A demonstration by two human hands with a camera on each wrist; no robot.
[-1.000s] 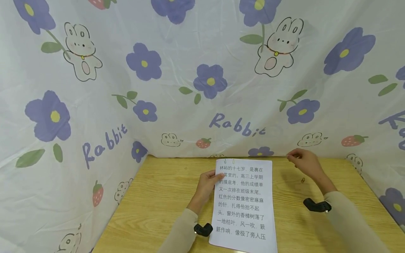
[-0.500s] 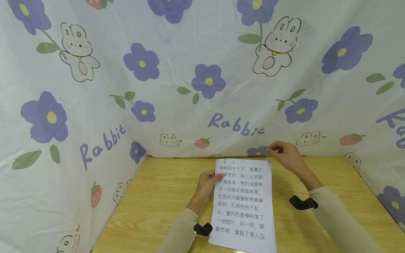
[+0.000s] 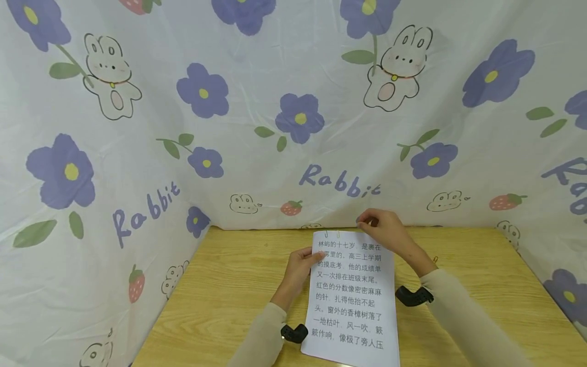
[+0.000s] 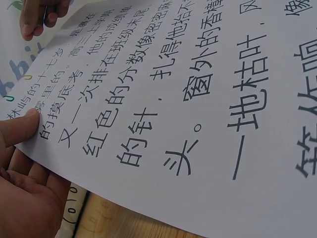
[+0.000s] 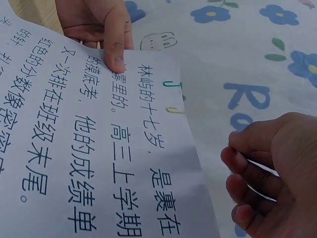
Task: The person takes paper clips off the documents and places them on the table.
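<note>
Pinching paper (image 3: 353, 306) by its left edge with left grip (image 3: 300, 262), over the table (image 3: 220, 295), top reaching toward the far edge's middle. Holding right grip (image 3: 385, 229) just beyond paper's top edge, fingertips together; cannot tell whether clamped on anything. Showing green clip (image 5: 172, 85) and yellow clip (image 5: 176, 111) on paper, loose clip (image 3: 435, 260) toward the table's right edge.

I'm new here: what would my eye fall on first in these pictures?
Probably the sheet behind the table, covered in purple flowers and rabbits. Next comes the printed paper, its left edge held in the left hand. A green clip and a yellow clip stand out on its top edge.
</note>
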